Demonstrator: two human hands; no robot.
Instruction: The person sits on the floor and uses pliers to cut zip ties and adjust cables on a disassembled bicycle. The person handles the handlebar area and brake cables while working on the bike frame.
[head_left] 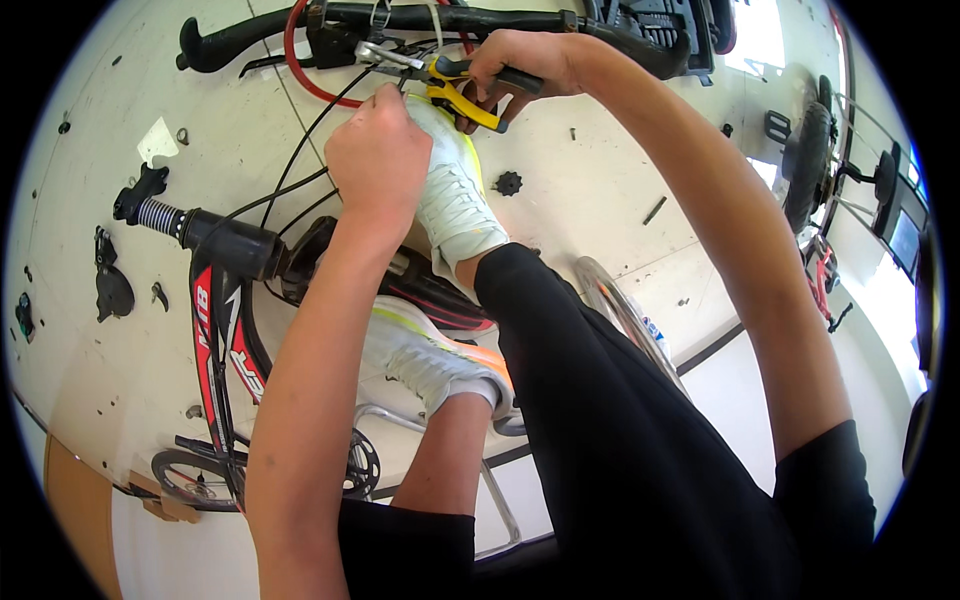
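My right hand (pixel 515 62) grips yellow-and-black pliers (pixel 455 98) beside a silver lever-like piece (pixel 388 54), under the black handlebar (pixel 230 37). Just left of the pliers, my left hand (pixel 375 150) is closed among black cables (pixel 298 150); what its fingers pinch is hidden. A red hose or cable (pixel 302 72) loops behind it. Below both hands is my white shoe (pixel 455 205). A red-and-black bike frame (pixel 207 330) lies at the left, with its fork steerer and spring (pixel 158 215) exposed and a stem (pixel 135 200) at the end.
A tool case (pixel 640 20) sits at the top right, near a tyred wheel and another bike (pixel 805 170). Loose parts lie on the pale floor (pixel 600 180), including a small cog (pixel 508 183) and a black component (pixel 113 290). A curved metal tube (pixel 620 300) is beside my leg.
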